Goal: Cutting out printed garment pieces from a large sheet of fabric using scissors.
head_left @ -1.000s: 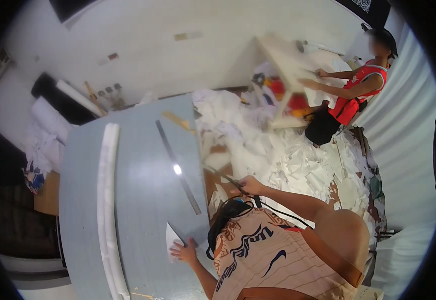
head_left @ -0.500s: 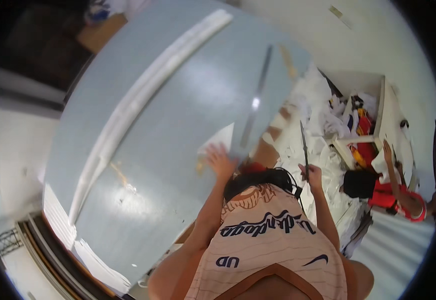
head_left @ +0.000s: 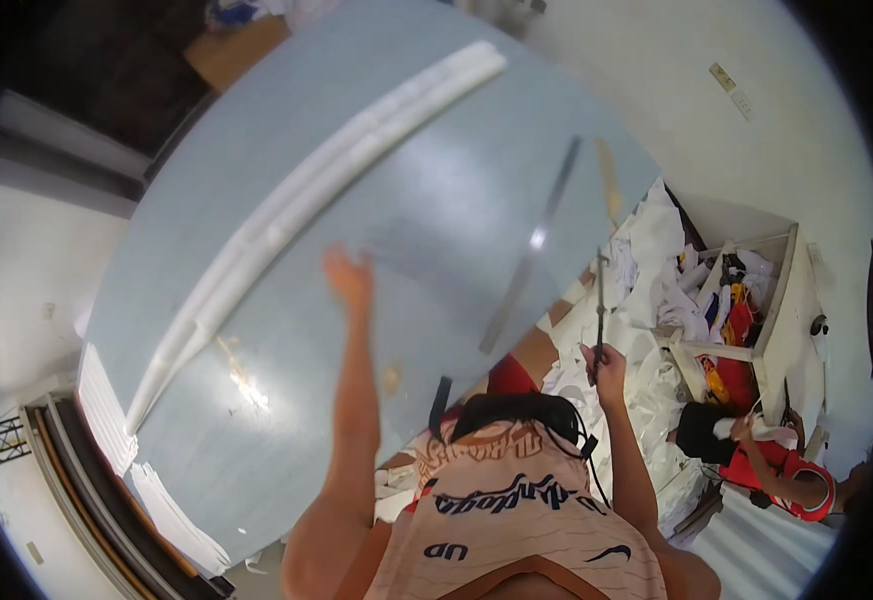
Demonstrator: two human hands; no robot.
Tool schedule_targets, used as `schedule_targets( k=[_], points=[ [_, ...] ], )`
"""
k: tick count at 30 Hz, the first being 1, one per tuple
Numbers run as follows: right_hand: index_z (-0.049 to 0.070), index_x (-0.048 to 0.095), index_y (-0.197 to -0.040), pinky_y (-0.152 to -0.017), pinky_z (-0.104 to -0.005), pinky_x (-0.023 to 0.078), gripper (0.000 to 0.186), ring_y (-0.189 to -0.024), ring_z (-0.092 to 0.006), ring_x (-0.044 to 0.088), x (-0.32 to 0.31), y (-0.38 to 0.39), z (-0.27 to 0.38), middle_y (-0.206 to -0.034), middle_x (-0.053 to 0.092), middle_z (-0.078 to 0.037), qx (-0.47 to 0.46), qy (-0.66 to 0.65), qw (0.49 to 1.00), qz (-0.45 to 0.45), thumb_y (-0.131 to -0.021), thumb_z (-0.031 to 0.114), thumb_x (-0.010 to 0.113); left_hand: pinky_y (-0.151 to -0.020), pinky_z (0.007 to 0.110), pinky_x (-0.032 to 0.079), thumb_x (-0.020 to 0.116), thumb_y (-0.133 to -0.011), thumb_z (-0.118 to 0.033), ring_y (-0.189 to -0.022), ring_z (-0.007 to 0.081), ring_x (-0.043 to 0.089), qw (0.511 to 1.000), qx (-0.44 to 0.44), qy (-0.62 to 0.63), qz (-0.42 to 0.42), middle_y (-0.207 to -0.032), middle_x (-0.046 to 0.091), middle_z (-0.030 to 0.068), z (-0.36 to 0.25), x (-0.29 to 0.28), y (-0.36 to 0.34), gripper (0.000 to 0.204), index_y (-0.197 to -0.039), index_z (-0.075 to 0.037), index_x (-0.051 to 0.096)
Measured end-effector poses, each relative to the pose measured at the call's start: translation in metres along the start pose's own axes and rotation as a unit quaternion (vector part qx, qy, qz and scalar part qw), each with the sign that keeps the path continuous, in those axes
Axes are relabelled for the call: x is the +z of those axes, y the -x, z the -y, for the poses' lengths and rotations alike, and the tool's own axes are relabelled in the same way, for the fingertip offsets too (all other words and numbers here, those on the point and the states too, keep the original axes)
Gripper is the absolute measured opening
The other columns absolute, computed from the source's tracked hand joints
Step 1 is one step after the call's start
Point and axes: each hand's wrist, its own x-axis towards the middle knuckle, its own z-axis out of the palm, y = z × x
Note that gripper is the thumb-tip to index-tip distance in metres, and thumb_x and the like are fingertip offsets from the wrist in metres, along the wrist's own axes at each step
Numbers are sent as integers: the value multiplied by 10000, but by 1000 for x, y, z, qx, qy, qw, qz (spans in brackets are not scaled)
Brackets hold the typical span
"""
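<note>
My left hand (head_left: 349, 278) is over the grey-blue tabletop (head_left: 427, 330), reaching toward a long white roll or folded strip (head_left: 287, 200). Motion blurs it, but its fingers look apart and nothing shows in them. Off the table's right edge, my right hand (head_left: 607, 370) is closed around a pair of dark, slim scissors (head_left: 600, 300), blades pointing away from me. A long dark metal strip, like a ruler (head_left: 532, 245), lies on the table between my hands, farther off.
White scraps (head_left: 647, 400) cover the floor at right. Beyond them stands a white bin (head_left: 777, 290) with coloured cloth. A person in red (head_left: 777, 480) handles something white nearby. White layered sheets (head_left: 172, 515) line the table's left end; a cardboard box (head_left: 237, 50) sits at the far left.
My left hand has moved away from me and left across the table. The white triangular piece beside it no longer shows on the tabletop. My right hand still holds the scissors.
</note>
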Motion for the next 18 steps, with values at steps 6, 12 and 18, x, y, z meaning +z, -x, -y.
schedule_targets(
  k=[6, 12, 18],
  points=[
    [81, 569, -702, -386, -251, 296, 360, -399, -63, 424, 45, -182, 66, -536, 497, 29, 16, -16, 995, 93, -923, 278, 774, -1058, 573, 394, 620, -905, -621, -1282, 447, 525, 972, -144, -172, 73, -1335, 599, 242, 91, 19, -175, 721, -1349, -54, 609],
    [81, 526, -668, -401, -247, 301, 409, -420, -59, 427, 86, -319, 119, -533, 480, 37, 25, 12, 989, 146, -894, 269, 810, -980, 580, 414, 588, -937, -623, -1050, 374, 625, 951, -150, -213, 166, -1091, 678, 185, 53, 33, -160, 650, -1227, -48, 674],
    [88, 590, -760, -436, -225, 313, 289, -478, -47, 457, 175, -427, 151, -595, 515, 52, -122, 38, 990, 64, -915, 234, 784, -713, 504, 472, 649, -939, -506, -753, 428, 608, 952, -204, -51, 223, -818, 636, 253, 27, 20, -150, 520, -772, -15, 617]
  ],
)
